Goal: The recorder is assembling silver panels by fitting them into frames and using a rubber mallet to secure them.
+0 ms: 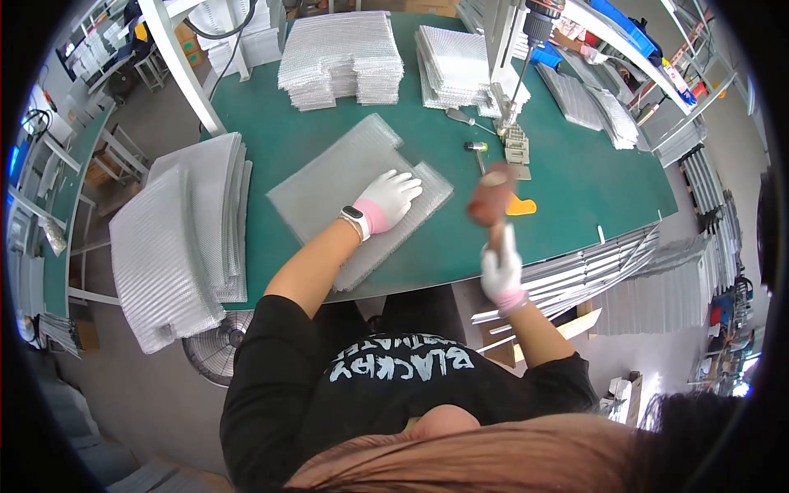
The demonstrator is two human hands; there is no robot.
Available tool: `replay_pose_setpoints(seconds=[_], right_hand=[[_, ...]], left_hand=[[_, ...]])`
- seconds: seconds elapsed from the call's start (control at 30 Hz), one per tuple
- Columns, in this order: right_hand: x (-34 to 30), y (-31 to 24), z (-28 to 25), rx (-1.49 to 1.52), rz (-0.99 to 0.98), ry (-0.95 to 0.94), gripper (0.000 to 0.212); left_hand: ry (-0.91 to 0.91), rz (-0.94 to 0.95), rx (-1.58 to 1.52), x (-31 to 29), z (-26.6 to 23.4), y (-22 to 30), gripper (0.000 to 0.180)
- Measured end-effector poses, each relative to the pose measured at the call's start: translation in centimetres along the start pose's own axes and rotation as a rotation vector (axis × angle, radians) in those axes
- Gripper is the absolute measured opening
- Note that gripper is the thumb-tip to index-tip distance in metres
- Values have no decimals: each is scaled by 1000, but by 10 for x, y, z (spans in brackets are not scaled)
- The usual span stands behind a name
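Note:
My left hand (393, 200), in a white glove with a pink cuff, lies flat with fingers stretched on a silvery, finely textured sheet (325, 177) with a notched edge. The sheet rests on the green table (403, 263) in front of me. In my right hand (503, 275), also gloved, is the handle of a mallet (491, 197). Its reddish-brown head is blurred and held up over the table, apart from the sheet. Beyond the mallet lie a yellow tool (520, 205), a small green-and-black handled tool (477, 146) and a screwdriver (460, 117).
A drill press or similar upright machine (538, 25) with a metal fixture (515, 148) stands at the back right. Stacked textured sheets (341, 53) lie at the back, more (177, 238) hang over the left edge. Metal strips (575, 267) sit below the right edge.

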State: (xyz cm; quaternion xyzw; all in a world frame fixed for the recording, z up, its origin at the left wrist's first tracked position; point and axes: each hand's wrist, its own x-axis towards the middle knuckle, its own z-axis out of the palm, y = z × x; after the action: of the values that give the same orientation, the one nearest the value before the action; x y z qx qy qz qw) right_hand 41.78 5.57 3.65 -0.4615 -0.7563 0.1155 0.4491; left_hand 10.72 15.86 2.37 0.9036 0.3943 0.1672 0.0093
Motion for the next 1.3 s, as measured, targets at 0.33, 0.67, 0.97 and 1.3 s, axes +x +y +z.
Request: replay_pose_setpoints(seconds=[0.33,0.67,0.97,1.3], right_hand=[[6,-22,8,-126,-76,-173,60],[41,-75,-22,-12,-38,-280,65],[-2,-77,6,-277,96,-819,60],[2,-91,5,-274,79,-822,60]], left_hand=[[-2,-32,6,-3,-4,1,40],[17,-79,-220,-33,-22,-6,36],[57,-38,-45,-53,-20,3,43],[-322,-339,-110,-48,-56,14,40]])
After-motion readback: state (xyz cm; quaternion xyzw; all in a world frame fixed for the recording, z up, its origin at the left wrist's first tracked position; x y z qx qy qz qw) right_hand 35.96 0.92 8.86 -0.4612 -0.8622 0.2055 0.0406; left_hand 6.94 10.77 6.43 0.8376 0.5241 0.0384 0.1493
